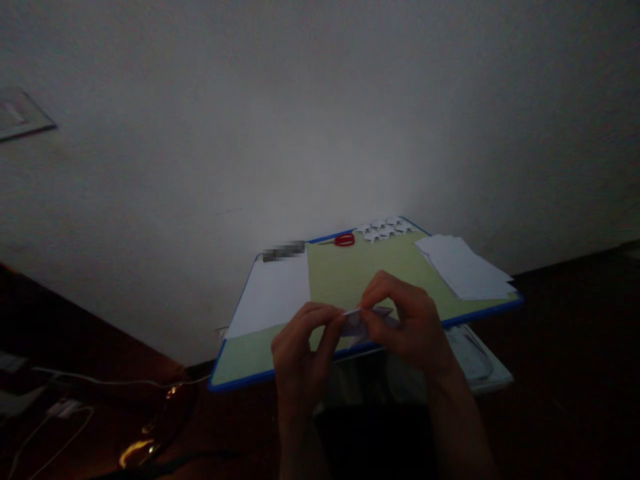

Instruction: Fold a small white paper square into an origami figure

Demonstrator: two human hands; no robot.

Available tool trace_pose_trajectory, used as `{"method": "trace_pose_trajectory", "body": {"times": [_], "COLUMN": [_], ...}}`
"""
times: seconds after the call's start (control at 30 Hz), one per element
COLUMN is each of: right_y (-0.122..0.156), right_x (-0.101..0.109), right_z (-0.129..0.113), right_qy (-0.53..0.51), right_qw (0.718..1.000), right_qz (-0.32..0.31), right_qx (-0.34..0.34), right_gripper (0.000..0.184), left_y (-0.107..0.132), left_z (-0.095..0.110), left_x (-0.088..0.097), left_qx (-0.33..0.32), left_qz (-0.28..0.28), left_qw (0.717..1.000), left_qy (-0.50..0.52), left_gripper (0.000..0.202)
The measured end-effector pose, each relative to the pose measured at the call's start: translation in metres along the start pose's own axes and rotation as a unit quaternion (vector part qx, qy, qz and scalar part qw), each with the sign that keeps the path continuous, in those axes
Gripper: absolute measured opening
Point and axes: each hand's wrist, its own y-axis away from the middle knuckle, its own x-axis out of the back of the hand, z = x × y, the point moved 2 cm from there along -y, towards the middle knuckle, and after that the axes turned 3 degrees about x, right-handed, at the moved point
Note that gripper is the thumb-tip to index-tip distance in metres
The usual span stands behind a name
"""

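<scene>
Both my hands meet over the near edge of a green board with a blue rim [350,273]. My left hand [305,350] and my right hand [407,320] pinch a small folded piece of white paper [363,319] between their fingertips, holding it just above the board. The fingers of both hands are closed on it. Several small folded white paper pieces [385,228] lie in a cluster at the board's far edge. Red-handled scissors [343,240] lie beside them.
A white sheet [273,293] lies on the board's left part, and a stack of white paper slips [465,267] on its right. A pale wall rises behind. White cables [75,393] and a shiny object [150,433] sit on the dark floor at left.
</scene>
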Motion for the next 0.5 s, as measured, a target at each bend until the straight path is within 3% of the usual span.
{"method": "trace_pose_trajectory", "body": {"times": [0.1, 0.2, 0.3, 0.37, 0.5], "right_y": [0.0, -0.001, -0.001, -0.001, 0.0], "right_x": [-0.001, -0.003, -0.008, -0.009, -0.006], "right_z": [0.001, 0.003, 0.003, 0.004, 0.009], "right_qy": [0.009, 0.046, 0.089, 0.126, 0.174], "right_qw": [1.0, 0.999, 0.995, 0.991, 0.983], "right_qz": [-0.007, -0.014, -0.026, -0.032, -0.013], "right_qx": [-0.008, -0.006, 0.022, 0.042, 0.06], "right_gripper": [0.014, 0.008, 0.031, 0.04, 0.034], "left_y": [0.0, 0.0, 0.003, 0.004, 0.005], "left_z": [0.0, -0.004, -0.012, -0.016, -0.019], "left_x": [-0.001, -0.003, -0.008, -0.01, -0.01], "left_qx": [0.012, 0.031, 0.065, 0.086, 0.113], "left_qz": [0.018, 0.074, 0.121, 0.125, 0.12], "left_qw": [1.0, 0.996, 0.989, 0.987, 0.986], "left_qy": [-0.013, -0.035, -0.049, -0.048, -0.038], "left_gripper": [0.006, 0.006, 0.004, 0.006, 0.008]}}
